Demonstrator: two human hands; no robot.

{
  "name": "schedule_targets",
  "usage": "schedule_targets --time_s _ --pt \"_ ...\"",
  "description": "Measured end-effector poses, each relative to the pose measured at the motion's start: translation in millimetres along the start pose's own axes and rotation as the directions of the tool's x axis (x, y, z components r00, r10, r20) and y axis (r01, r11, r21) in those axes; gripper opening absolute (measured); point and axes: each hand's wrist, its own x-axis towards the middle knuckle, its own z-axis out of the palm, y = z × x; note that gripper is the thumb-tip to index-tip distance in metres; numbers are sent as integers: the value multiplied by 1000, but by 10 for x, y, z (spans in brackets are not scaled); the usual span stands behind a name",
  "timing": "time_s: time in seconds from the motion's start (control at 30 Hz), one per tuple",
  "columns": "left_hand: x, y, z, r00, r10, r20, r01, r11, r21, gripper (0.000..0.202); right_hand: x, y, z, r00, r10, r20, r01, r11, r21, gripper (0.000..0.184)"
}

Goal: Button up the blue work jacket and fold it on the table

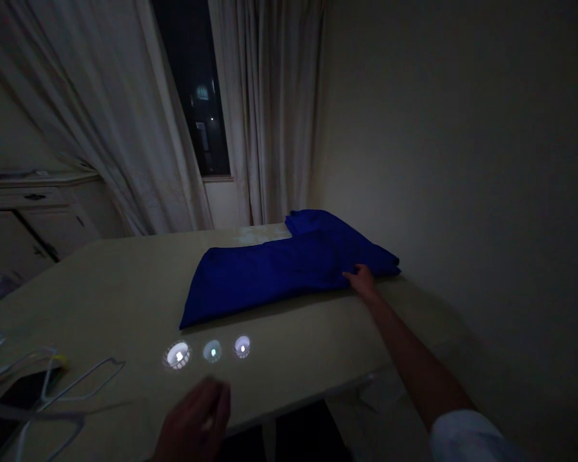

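Observation:
A folded blue cloth [289,269] lies across the far right part of a pale table [125,282]. My right hand [361,280] reaches out to the cloth's near right edge and its fingers rest on the fabric, seemingly pinching the edge. My left hand [195,423] hovers low over the table's front edge, dark and blurred, with fingers curled downward; whether it holds anything is unclear.
Three small bright light spots [212,351] shine on the tabletop before the cloth. Wire clothes hangers [58,391] and a dark flat object lie at the front left. Curtains [125,115] and a dark window stand behind; a wall is to the right.

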Motion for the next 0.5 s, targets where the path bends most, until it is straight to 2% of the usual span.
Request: schedule_targets --time_s 0.07,0.1,0.13,0.2,0.27,0.33,0.4,0.43,0.5 --pt "609 -38 70 990 -141 -5 141 986 87 38 -168 -55 -42 998 10 67 -12 999 34 54" --pt "897 -113 68 985 -163 -55 170 973 156 50 -289 -44 -113 995 17 102 -21 999 44 48" --pt "1143 -223 46 975 -187 -120 211 949 234 61 -431 1 -224 988 22 151 -30 998 53 42" --pt "1466 -514 -36 948 -275 -161 316 879 356 76 -763 195 -562 958 20 285 -46 995 85 33" --pt "1582 -813 -116 918 -377 -121 393 824 409 88 -1105 493 -989 862 -41 505 -62 981 186 42" --pt "1594 -1015 -140 890 -455 -36 430 809 401 96 -1389 805 -1382 805 -69 589 -90 967 236 53" --pt "1627 -1062 -88 883 -466 55 426 845 323 97 -1565 1035 -1626 793 9 609 -181 958 222 59" --pt "1675 -1030 -37 887 -451 98 412 870 272 95 -1609 1100 -1676 794 55 605 -240 944 228 61" --pt "1837 -891 85 900 -410 149 380 905 192 86 -1626 1130 -1644 810 115 576 -347 885 311 63"
